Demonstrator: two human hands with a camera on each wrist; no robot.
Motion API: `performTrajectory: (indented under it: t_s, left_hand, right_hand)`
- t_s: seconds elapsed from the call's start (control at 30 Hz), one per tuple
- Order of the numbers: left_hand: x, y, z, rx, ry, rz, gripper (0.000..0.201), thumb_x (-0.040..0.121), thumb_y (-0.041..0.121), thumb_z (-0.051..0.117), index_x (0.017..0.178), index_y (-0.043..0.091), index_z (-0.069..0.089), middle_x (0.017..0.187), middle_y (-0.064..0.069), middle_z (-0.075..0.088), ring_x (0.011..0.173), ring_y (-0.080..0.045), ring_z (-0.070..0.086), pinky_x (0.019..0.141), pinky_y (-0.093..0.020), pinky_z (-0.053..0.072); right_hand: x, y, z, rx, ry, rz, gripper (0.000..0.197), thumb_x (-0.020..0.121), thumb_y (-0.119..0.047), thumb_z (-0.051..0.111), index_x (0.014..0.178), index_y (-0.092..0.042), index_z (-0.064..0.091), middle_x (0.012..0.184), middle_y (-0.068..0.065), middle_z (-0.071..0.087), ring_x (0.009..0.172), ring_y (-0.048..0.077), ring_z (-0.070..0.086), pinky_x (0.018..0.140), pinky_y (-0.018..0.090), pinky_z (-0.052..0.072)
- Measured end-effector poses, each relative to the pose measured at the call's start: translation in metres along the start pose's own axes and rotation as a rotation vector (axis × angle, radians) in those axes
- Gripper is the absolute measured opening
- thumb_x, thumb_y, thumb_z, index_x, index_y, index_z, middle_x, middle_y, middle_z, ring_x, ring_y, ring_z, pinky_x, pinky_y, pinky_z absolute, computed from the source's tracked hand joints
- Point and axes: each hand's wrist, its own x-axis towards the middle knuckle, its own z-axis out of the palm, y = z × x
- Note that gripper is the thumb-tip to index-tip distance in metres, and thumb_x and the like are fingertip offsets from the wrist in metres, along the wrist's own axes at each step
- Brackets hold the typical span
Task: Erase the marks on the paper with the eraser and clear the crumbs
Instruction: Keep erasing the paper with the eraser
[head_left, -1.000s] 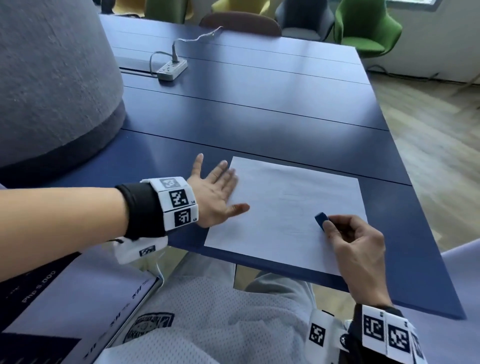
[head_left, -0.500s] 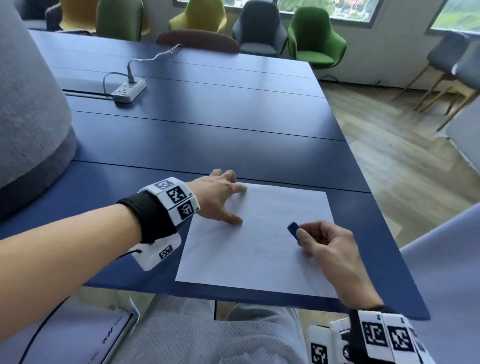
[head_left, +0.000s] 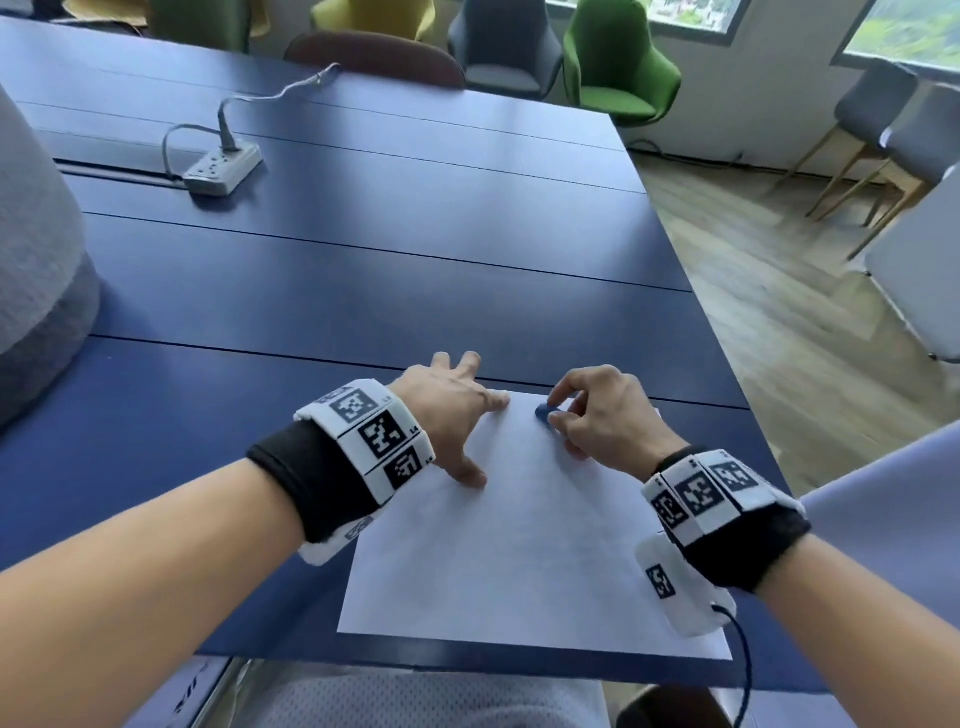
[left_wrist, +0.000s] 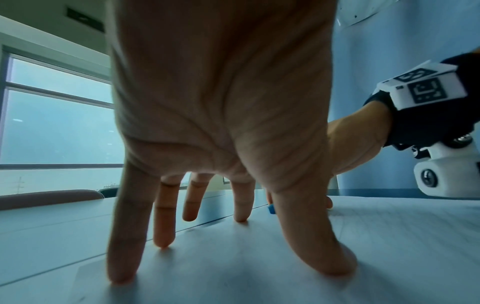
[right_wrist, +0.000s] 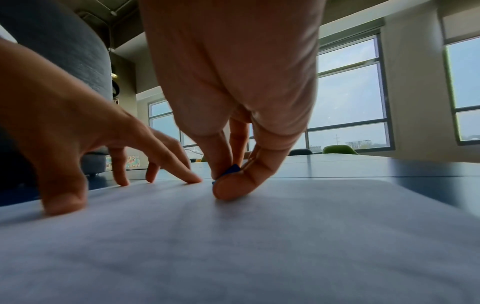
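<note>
**Eraser pinched at the far edge of the sheet**

The right hand (head_left: 605, 415) pinches the small blue eraser (head_left: 543, 413) between thumb and fingertips, pressing its lower end onto the paper (head_left: 519, 545) close to the sheet's far edge. In the right wrist view only a blue sliver of the eraser (right_wrist: 232, 170) shows between the thumb and forefinger. Just to its left, the left hand (head_left: 452, 410) is spread with straight fingers, its fingertips (left_wrist: 335, 265) planted on the paper's far-left corner and on the table (head_left: 363, 291) beside it, holding nothing.

The sheet lies near the front edge of the dark blue table. Far back on the left sits a white power strip (head_left: 224, 169) with its cable trailing away, well apart from the hands. A large grey rounded form (head_left: 36, 270) stands at the table's left edge. Green, grey and yellow chairs stand beyond the far end; one green chair (head_left: 618, 78) is clearest.

Compared with half a second ago, the right hand has travelled from the middle-right of the sheet up to its far edge, close beside the left hand, which has kept to the same corner.

Marks on the paper are too faint to make out, and no crumbs can be told apart. The left thumb hides most of the eraser (left_wrist: 271, 209) in the left wrist view.
</note>
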Motion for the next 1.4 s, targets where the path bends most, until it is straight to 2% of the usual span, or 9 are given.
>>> performTrajectory:
  t_s: [0.27, 0.43, 0.63, 0.8, 0.93, 1.1, 1.2, 1.33, 1.4]
  left_hand:
    - [0.000, -0.005, 0.002, -0.010, 0.027, 0.015, 0.093, 0.071, 0.068, 0.071, 0.148, 0.043, 0.026, 0.148, -0.007, 0.023, 0.118, -0.031, 0.037, 0.073, -0.033, 0.034]
    - [0.000, -0.005, 0.004, -0.031, 0.010, 0.001, 0.097, 0.072, 0.066, 0.072, 0.151, 0.046, 0.018, 0.164, -0.004, -0.008, 0.144, -0.043, 0.017, 0.097, -0.042, 0.037]
    - [-0.002, -0.005, 0.003, -0.030, -0.013, -0.007, 0.101, 0.074, 0.068, 0.069, 0.152, 0.048, 0.009, 0.164, -0.001, -0.004, 0.148, -0.041, 0.008, 0.105, -0.046, 0.032]
    - [-0.002, -0.007, 0.005, -0.029, -0.002, -0.014, 0.101, 0.072, 0.070, 0.068, 0.151, 0.052, 0.007, 0.164, -0.002, 0.001, 0.147, -0.042, 0.011, 0.105, -0.045, 0.033]
    - [-0.003, -0.006, 0.004, -0.022, -0.006, -0.024, 0.102, 0.072, 0.071, 0.068, 0.151, 0.052, 0.007, 0.164, -0.003, 0.004, 0.146, -0.041, 0.016, 0.104, -0.044, 0.034]
    - [-0.002, -0.007, 0.004, -0.034, -0.020, -0.036, 0.102, 0.071, 0.073, 0.068, 0.151, 0.052, 0.008, 0.164, -0.002, 0.003, 0.146, -0.041, 0.017, 0.106, -0.045, 0.032]
    - [-0.003, -0.005, 0.002, -0.035, -0.043, -0.049, 0.104, 0.071, 0.071, 0.069, 0.152, 0.050, 0.007, 0.164, -0.001, 0.001, 0.147, -0.041, 0.016, 0.107, -0.046, 0.031]
    - [-0.003, -0.007, 0.001, -0.034, -0.044, -0.054, 0.104, 0.071, 0.071, 0.069, 0.152, 0.050, 0.007, 0.165, -0.001, 0.000, 0.147, -0.040, 0.015, 0.108, -0.046, 0.030]
    - [-0.002, -0.006, 0.002, -0.036, -0.048, -0.053, 0.105, 0.071, 0.071, 0.069, 0.152, 0.050, 0.006, 0.165, 0.000, -0.001, 0.147, -0.040, 0.015, 0.108, -0.046, 0.030]
  right_hand:
    - [0.003, -0.002, 0.004, 0.035, -0.060, -0.044, 0.006, 0.082, -0.008, 0.065, 0.082, -0.012, 0.069, 0.059, 0.011, 0.069, 0.046, 0.019, 0.063, 0.045, 0.016, 0.049]
    - [0.000, -0.006, 0.011, 0.117, -0.054, -0.060, 0.003, 0.081, -0.006, 0.066, 0.082, -0.006, 0.069, 0.059, 0.014, 0.069, 0.052, 0.030, 0.067, 0.055, 0.035, 0.060]
    - [0.016, -0.003, 0.007, 0.124, 0.015, -0.023, 0.006, 0.081, -0.011, 0.070, 0.082, -0.006, 0.071, 0.066, 0.013, 0.067, 0.040, 0.013, 0.057, 0.042, 0.024, 0.050]
    - [0.009, -0.010, 0.027, 0.078, -0.021, -0.080, 0.007, 0.077, -0.020, 0.071, 0.081, -0.015, 0.074, 0.076, 0.007, 0.071, 0.063, 0.015, 0.064, 0.054, 0.018, 0.048]
    - [0.019, -0.006, 0.019, 0.080, 0.078, -0.032, 0.008, 0.076, -0.025, 0.073, 0.078, -0.017, 0.075, 0.085, 0.008, 0.071, 0.079, 0.017, 0.065, 0.068, 0.019, 0.047]
    - [0.004, -0.010, 0.024, 0.066, -0.059, -0.087, 0.009, 0.078, -0.024, 0.073, 0.080, -0.015, 0.075, 0.071, 0.005, 0.071, 0.056, 0.011, 0.060, 0.049, 0.012, 0.042]
    - [0.008, 0.002, 0.011, 0.072, 0.066, -0.013, 0.011, 0.078, -0.027, 0.073, 0.079, -0.016, 0.075, 0.067, 0.003, 0.070, 0.060, 0.011, 0.063, 0.047, 0.011, 0.041]
    - [-0.006, -0.005, 0.021, 0.065, -0.060, -0.074, 0.009, 0.080, -0.024, 0.072, 0.080, -0.016, 0.075, 0.067, 0.005, 0.071, 0.052, 0.006, 0.058, 0.044, 0.008, 0.037]
    - [-0.002, 0.001, 0.013, 0.064, -0.011, -0.048, 0.009, 0.080, -0.024, 0.072, 0.080, -0.015, 0.075, 0.067, 0.004, 0.070, 0.053, 0.005, 0.057, 0.042, 0.005, 0.035]
